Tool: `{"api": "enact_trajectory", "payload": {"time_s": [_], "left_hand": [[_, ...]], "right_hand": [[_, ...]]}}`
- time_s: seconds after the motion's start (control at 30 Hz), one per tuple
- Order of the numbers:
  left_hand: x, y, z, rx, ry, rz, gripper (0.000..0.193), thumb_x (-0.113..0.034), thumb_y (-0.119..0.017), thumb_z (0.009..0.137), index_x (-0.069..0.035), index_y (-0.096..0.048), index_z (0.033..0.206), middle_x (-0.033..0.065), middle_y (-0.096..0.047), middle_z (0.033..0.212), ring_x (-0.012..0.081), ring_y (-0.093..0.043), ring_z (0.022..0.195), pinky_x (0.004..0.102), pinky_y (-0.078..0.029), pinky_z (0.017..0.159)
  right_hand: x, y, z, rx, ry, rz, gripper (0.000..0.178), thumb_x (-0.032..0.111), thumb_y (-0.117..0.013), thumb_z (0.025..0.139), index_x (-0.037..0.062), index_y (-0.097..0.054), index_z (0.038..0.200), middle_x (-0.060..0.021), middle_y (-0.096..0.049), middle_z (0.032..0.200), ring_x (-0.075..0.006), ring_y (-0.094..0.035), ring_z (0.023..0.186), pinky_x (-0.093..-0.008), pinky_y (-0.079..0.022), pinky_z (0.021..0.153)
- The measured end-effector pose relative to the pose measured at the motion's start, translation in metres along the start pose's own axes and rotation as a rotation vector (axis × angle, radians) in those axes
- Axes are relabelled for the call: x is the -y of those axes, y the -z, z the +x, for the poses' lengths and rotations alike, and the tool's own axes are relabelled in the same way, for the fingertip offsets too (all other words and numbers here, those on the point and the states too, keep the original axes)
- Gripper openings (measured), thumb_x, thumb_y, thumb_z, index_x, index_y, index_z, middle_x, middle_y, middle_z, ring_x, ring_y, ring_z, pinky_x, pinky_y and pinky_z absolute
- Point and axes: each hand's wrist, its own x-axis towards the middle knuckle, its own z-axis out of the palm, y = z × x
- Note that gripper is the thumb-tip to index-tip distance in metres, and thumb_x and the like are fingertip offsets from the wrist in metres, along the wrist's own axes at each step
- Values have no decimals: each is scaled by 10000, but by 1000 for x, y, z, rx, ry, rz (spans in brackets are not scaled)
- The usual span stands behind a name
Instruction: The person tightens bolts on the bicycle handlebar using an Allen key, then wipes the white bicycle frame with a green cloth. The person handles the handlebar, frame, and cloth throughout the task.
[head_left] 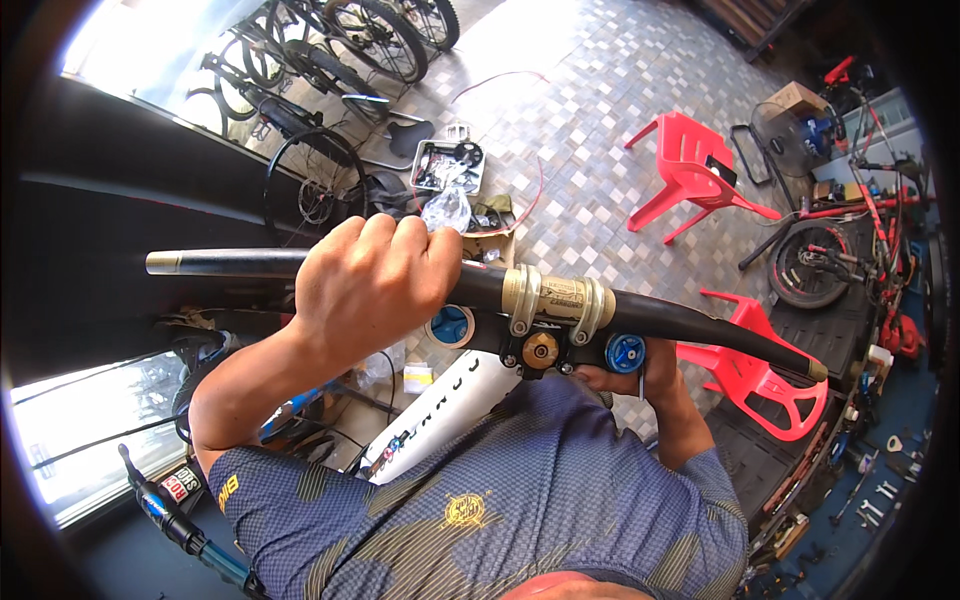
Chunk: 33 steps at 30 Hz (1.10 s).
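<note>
My left hand (375, 285) is clenched around the left half of a black bicycle handlebar (700, 325) that runs across the middle of the view. A gold stem clamp (555, 298) holds the bar at its centre, with a gold top cap (540, 350) just below. Blue caps (625, 352) top a white suspension fork (450, 410) under the bar. My right hand (640, 385) sits beneath the bar by the right blue cap, mostly hidden, with a thin metal rod by its fingers. My patterned blue shirt (520, 500) fills the lower view.
Two red plastic chairs (690, 170) (760, 375) stand on the tiled floor at right. Several bicycles (340, 40) and a loose wheel (315, 185) are at the upper left, beside a tray of parts (448, 165). A red bicycle (840, 250), a fan (785, 135) and scattered tools (880, 480) are at right.
</note>
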Motion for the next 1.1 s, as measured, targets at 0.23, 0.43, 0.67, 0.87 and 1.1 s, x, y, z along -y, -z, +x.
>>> {"api": "enact_trajectory", "payload": {"time_s": [0.23, 0.43, 0.67, 0.87, 1.1], "left_hand": [[0, 1, 2, -8, -4, 5, 244, -152, -672, 806, -161, -472, 667, -25, -469, 604, 119, -534, 545, 288, -379, 504], [-3, 2, 3, -22, 25, 0, 262, -113, -672, 754, -162, -441, 641, -26, -432, 604, 126, -509, 542, 303, -371, 504], [-3, 2, 3, -2, 10, -4, 232, -105, -679, 745, -151, -463, 673, -17, -427, 612, 128, -502, 539, 301, -386, 502], [-4, 2, 3, -13, 4, -8, 235, -111, -686, 758, -151, -468, 677, -15, -431, 613, 128, -503, 541, 303, -388, 504], [-3, 4, 0, 21, 10, -19, 139, -99, -727, 770, -128, -597, 807, -11, -464, 640, 145, -534, 577, 315, -408, 533]], "right_hand": [[0, 1, -2, -11, 5, -16, 763, 316, -1003, 656, 8, -669, 1269, -122, -735, 1129, -230, -719, 1022, -365, -572, 912], [1, 1, 3, 16, 11, -50, 705, 360, -983, 671, 39, -698, 1231, -118, -739, 1113, -261, -725, 1014, -377, -560, 923], [-1, 1, 3, 6, 59, -99, 664, 390, -967, 683, 58, -716, 1201, -107, -747, 1065, -259, -728, 977, -372, -566, 893], [5, 2, 4, 8, 72, -113, 663, 388, -969, 682, 55, -716, 1197, -109, -746, 1064, -255, -729, 974, -371, -566, 892], [4, 0, 3, -17, 55, -144, 673, 386, -979, 673, 50, -715, 1192, -111, -746, 1064, -247, -728, 976, -359, -564, 887]]}}
